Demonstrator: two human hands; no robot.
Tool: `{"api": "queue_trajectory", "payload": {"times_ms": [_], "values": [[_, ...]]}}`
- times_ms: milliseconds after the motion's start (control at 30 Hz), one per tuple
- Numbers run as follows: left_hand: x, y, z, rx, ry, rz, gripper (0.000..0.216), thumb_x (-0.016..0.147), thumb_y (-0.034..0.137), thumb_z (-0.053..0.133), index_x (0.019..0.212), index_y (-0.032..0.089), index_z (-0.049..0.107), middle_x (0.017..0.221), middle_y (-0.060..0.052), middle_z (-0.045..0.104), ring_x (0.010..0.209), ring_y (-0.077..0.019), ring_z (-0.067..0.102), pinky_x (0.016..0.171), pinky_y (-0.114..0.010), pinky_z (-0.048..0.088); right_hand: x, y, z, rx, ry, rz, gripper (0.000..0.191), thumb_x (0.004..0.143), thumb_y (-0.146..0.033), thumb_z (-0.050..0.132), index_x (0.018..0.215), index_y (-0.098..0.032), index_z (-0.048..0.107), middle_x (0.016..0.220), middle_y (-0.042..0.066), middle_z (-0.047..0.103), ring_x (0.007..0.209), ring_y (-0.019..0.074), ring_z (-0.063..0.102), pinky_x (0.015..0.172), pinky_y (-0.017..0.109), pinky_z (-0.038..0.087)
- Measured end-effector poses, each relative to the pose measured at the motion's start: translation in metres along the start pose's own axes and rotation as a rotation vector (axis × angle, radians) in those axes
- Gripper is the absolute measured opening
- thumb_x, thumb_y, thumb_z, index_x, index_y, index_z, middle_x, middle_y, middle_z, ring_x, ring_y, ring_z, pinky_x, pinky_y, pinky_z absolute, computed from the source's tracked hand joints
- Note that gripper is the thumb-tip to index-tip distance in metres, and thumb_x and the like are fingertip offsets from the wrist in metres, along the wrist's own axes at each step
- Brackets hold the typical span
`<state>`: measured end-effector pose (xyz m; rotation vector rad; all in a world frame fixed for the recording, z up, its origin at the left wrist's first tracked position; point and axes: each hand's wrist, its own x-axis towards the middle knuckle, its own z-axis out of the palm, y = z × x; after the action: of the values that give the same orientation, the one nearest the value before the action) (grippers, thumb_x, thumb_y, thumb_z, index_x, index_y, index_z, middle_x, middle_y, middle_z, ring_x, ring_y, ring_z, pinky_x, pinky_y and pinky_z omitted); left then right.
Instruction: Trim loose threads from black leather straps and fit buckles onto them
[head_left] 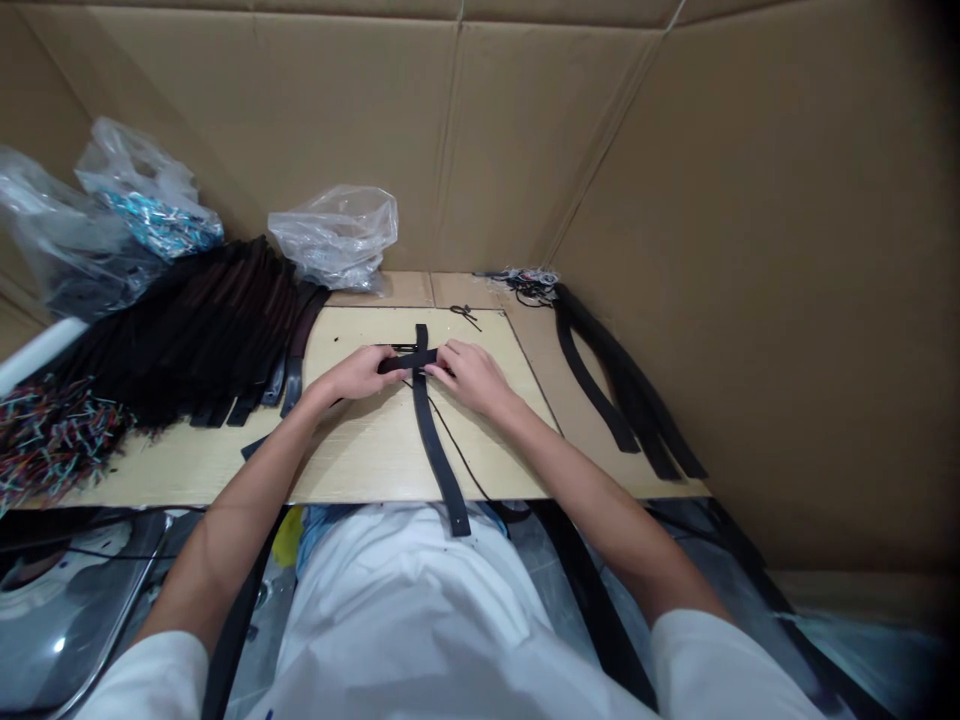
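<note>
A long black strap runs down the middle of the board, its lower end hanging over the front edge. Across its upper part lies a second dark strap piece, so that the two form a cross. My left hand has its fingers closed on the left side of this cross piece. At its right side, by the crossing, my right hand pinches it too. A thin black cord trails from near the crossing towards the front edge. A slim dark tool-like thing lies just behind my left fingers, too small to name.
At left is a thick pile of dark straps, with a heap of coloured thread ends. Clear plastic bags stand behind. More black straps lie at right, by a thread tangle. Cardboard walls enclose the table.
</note>
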<state>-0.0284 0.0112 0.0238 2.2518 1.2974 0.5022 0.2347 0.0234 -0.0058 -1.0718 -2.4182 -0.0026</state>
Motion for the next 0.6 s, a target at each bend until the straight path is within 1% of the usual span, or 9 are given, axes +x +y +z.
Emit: {"api": "queue_trajectory", "payload": {"times_ms": [100,200,300,367,400,467,533,567,600], "values": [[0.0,-0.005,-0.003,0.032,0.029,-0.028,0.042,0.092,0.054,0.065,0.103,0.015,0.073,0.098,-0.009,0.079,0.083,-0.0231,0.066,0.077,-0.032,0.049,-0.003,0.007,-0.002,0.029,-0.073,-0.057,0.019,0.105,-0.038,0.07,0.1,-0.02,0.066,0.103,0.013,0.068,0.093,0.0293,0.06,0.083,0.041,0.048],[-0.001,-0.007,-0.006,0.079,0.05,-0.037,0.039,0.094,0.052,0.063,0.103,0.015,0.073,0.101,-0.011,0.079,0.085,-0.0246,0.067,0.079,-0.033,0.049,-0.005,0.016,-0.005,0.147,-0.125,-0.118,0.003,0.104,-0.021,0.065,0.106,-0.022,0.066,0.11,0.012,0.067,0.102,0.0295,0.061,0.089,0.042,0.051],[-0.005,-0.004,-0.008,0.143,0.049,-0.037,0.042,0.098,0.054,0.062,0.11,0.016,0.074,0.107,-0.013,0.08,0.092,-0.0272,0.071,0.082,-0.033,0.05,-0.005,0.022,-0.007,0.129,-0.127,-0.122,0.013,0.102,-0.013,0.059,0.098,-0.023,0.065,0.109,0.013,0.066,0.109,0.0326,0.058,0.095,0.047,0.05],[-0.008,0.0,-0.009,0.217,0.05,-0.055,0.043,0.102,0.055,0.059,0.118,0.017,0.074,0.111,-0.015,0.081,0.096,-0.0286,0.073,0.083,-0.032,0.05,-0.006,0.022,-0.01,0.102,-0.116,-0.113,0.014,0.102,-0.014,0.059,0.093,-0.024,0.063,0.107,0.013,0.067,0.11,0.0339,0.056,0.099,0.051,0.046],[-0.009,0.002,-0.009,0.26,0.053,-0.068,0.044,0.103,0.054,0.058,0.122,0.018,0.074,0.113,-0.015,0.081,0.098,-0.0294,0.074,0.084,-0.032,0.05,-0.006,0.021,-0.013,0.114,-0.117,-0.107,0.014,0.104,-0.015,0.058,0.093,-0.024,0.062,0.107,0.012,0.068,0.108,0.0332,0.057,0.1,0.051,0.045],[-0.012,0.006,-0.01,0.336,0.052,-0.093,0.045,0.106,0.054,0.054,0.13,0.02,0.072,0.115,-0.016,0.081,0.101,-0.0308,0.075,0.085,-0.033,0.049,-0.007,0.017,-0.021,0.191,-0.14,-0.088,0.012,0.108,-0.019,0.054,0.1,-0.024,0.062,0.103,0.01,0.07,0.099,0.0291,0.06,0.094,0.045,0.046],[-0.013,0.009,-0.01,0.385,0.044,-0.108,0.047,0.107,0.054,0.053,0.134,0.02,0.071,0.115,-0.016,0.081,0.102,-0.0319,0.075,0.085,-0.033,0.049,-0.007,0.012,-0.029,0.296,-0.158,-0.053,0.014,0.113,-0.026,0.047,0.114,-0.024,0.061,0.101,0.007,0.07,0.088,0.0251,0.06,0.083,0.038,0.046],[-0.013,0.01,-0.009,0.399,0.043,-0.109,0.047,0.107,0.054,0.054,0.134,0.02,0.071,0.114,-0.016,0.081,0.102,-0.0321,0.075,0.085,-0.034,0.048,-0.006,0.008,-0.032,0.331,-0.143,-0.036,0.017,0.115,-0.029,0.044,0.119,-0.024,0.06,0.102,0.007,0.069,0.086,0.0245,0.06,0.081,0.037,0.047],[-0.013,0.01,-0.009,0.406,0.048,-0.105,0.046,0.106,0.054,0.055,0.133,0.02,0.071,0.113,-0.016,0.081,0.101,-0.0323,0.075,0.085,-0.034,0.048,-0.006,0.005,-0.033,0.346,-0.111,-0.031,0.02,0.116,-0.031,0.041,0.122,-0.024,0.059,0.105,0.008,0.069,0.088,0.0249,0.061,0.081,0.037,0.047]]}}
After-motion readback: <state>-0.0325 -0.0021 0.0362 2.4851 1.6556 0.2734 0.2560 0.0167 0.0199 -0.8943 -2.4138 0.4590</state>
